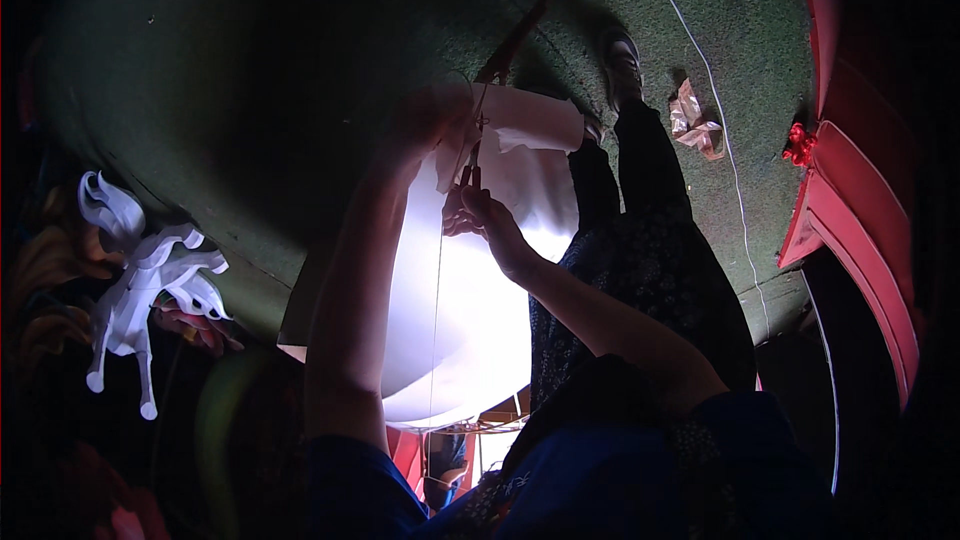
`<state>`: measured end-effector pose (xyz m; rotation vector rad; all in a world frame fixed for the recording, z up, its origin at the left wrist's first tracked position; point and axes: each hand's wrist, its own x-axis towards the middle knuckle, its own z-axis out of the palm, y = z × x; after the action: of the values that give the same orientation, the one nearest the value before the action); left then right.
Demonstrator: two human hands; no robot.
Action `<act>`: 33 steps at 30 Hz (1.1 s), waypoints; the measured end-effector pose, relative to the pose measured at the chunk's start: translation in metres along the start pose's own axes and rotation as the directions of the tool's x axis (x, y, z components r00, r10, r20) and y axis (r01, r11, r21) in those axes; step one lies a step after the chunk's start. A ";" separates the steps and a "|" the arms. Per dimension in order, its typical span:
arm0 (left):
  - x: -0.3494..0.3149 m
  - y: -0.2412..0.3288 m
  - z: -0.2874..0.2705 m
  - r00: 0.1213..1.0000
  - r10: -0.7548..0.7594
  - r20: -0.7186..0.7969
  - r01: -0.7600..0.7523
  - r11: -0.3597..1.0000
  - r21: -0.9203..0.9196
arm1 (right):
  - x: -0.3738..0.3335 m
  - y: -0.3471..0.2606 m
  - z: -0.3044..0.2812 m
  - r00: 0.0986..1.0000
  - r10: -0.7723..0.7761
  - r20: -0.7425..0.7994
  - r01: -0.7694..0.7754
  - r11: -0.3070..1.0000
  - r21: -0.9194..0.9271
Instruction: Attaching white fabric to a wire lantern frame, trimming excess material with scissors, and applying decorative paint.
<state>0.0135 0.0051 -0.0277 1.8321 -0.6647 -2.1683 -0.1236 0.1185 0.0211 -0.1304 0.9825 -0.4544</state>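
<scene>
A large white sheet (460, 340), brightly lit from behind or within, spreads in front of me; whether it is cloth or paper I cannot tell. Its upper part forms a loose flap (535, 122). In deep shadow at the sheet's upper left edge, my left hand (440, 120) is closed on that edge, its fingertips hard to see. Just below, my right hand (485, 215) grips the dark handles of a pair of scissors (472, 176). Their blades point up beside the sheet near my left hand. A thin line (436, 310) runs down the sheet's front.
Green carpet (750, 40) covers the floor, crossed by a white cable (715, 80) and a crumpled clear wrapper (692, 120). Dark-trousered legs (645, 155) stretch beside the sheet. Curved red panels (865, 190) stand at right, and a white sculpted figure (150, 280) at left.
</scene>
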 end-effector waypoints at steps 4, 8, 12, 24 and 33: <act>-0.002 0.004 -0.003 0.998 -0.054 0.013 0.053 0.997 0.048 | 0.003 0.000 0.012 0.996 -0.016 -0.093 0.025 0.995 0.094; -0.005 0.007 0.001 0.999 -0.025 0.027 0.025 1.000 0.010 | 0.006 -0.003 0.020 0.989 -0.026 -0.146 0.043 0.992 0.116; -0.010 0.015 0.006 1.000 -0.028 0.008 0.028 0.999 -0.035 | 0.005 -0.006 0.022 0.986 -0.010 -0.165 0.032 0.991 0.128; -0.008 0.012 -0.003 0.999 -0.017 0.039 0.016 0.999 0.031 | 0.007 -0.006 0.020 0.984 -0.001 -0.177 0.010 0.999 0.050; 0.000 -0.003 -0.006 0.999 0.052 0.006 -0.053 0.998 0.031 | 0.011 -0.006 0.016 0.990 -0.024 -0.139 0.027 0.999 0.020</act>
<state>0.0194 0.0065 -0.0296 1.8037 -0.7436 -2.1423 -0.1074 0.1067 0.0237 -0.0932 1.1131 -0.5029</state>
